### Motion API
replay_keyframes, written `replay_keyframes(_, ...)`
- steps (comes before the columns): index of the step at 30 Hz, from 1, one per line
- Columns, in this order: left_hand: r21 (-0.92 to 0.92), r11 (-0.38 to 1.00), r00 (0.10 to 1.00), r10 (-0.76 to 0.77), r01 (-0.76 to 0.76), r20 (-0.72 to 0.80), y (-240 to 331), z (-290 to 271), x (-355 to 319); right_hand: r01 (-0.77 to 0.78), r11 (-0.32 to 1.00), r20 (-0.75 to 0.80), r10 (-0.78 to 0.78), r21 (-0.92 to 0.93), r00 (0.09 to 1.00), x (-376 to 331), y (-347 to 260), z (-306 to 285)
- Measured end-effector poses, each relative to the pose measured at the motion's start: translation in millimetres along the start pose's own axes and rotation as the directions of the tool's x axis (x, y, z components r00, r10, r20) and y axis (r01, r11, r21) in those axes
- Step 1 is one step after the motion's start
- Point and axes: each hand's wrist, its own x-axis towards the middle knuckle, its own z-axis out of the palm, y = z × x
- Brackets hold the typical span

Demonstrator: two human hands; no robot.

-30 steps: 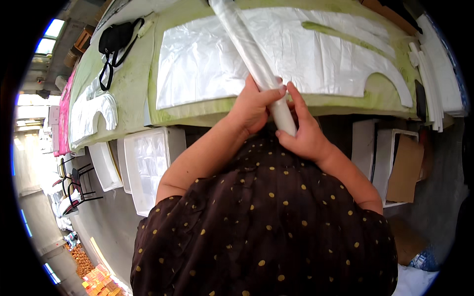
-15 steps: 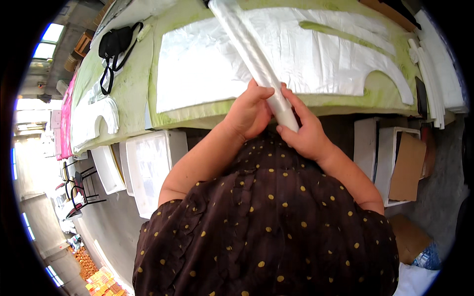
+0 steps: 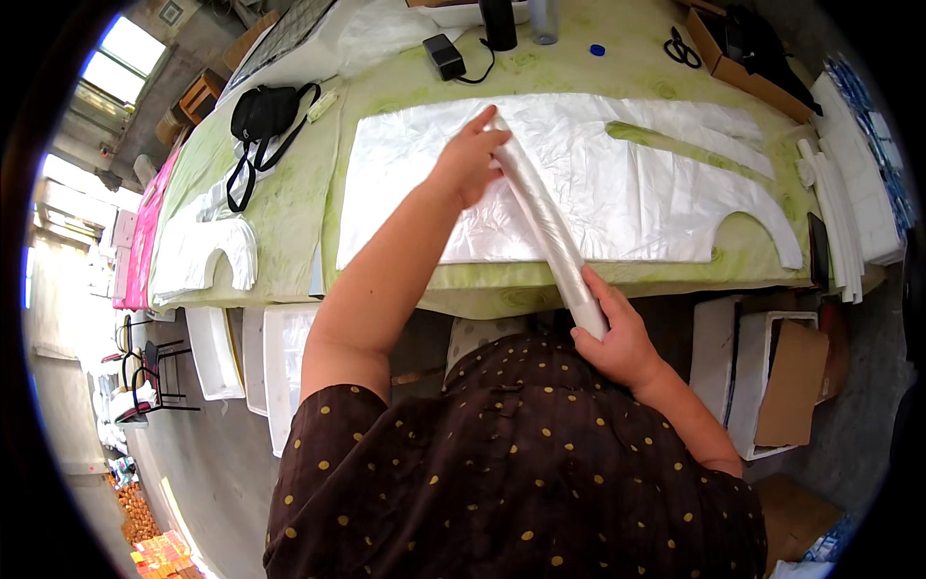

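Observation:
A slim, shiny roll of whitish plastic film [image 3: 545, 227] slants from the middle of the table down toward my body. My right hand [image 3: 617, 333] grips its near end, thumb on top and fingers along the side. At the far end, my left hand [image 3: 468, 159] has its fingers bent around the tip of the roll. Beneath the roll lies a flat stack of thin white plastic sheets [image 3: 405, 203], with a curved cutout and a long slit toward the right. Part of the left hand's grip is hidden.
A green patterned cloth covers the table [image 3: 386, 77]. On it are a black bag [image 3: 265, 111], a power adapter [image 3: 444, 58], scissors [image 3: 682, 48], a blue cap [image 3: 598, 50] and an open cardboard box [image 3: 733, 68]. White bins [image 3: 289, 357] stand below the table edge.
My left hand has slid from mid-roll up to its far end. The right hand still holds the near end. The view has shifted, showing more of the table's far side.

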Motion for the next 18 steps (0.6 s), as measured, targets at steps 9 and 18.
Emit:
replay_keyframes(9,0.565,0.816,0.986,-0.163,0.123,0.021,30.7,-43.1,30.2,-0.079,0.950,0.028,0.091,-0.301,0.995,-8.3,-5.1,-17.6)
replay_keyframes(18,0.593,0.772,0.972,-0.214,0.229,-0.096,17.9,-55.2,68.0,-0.040,0.928,0.067,0.069,-0.370,0.995,-7.5,-12.0,-19.0)
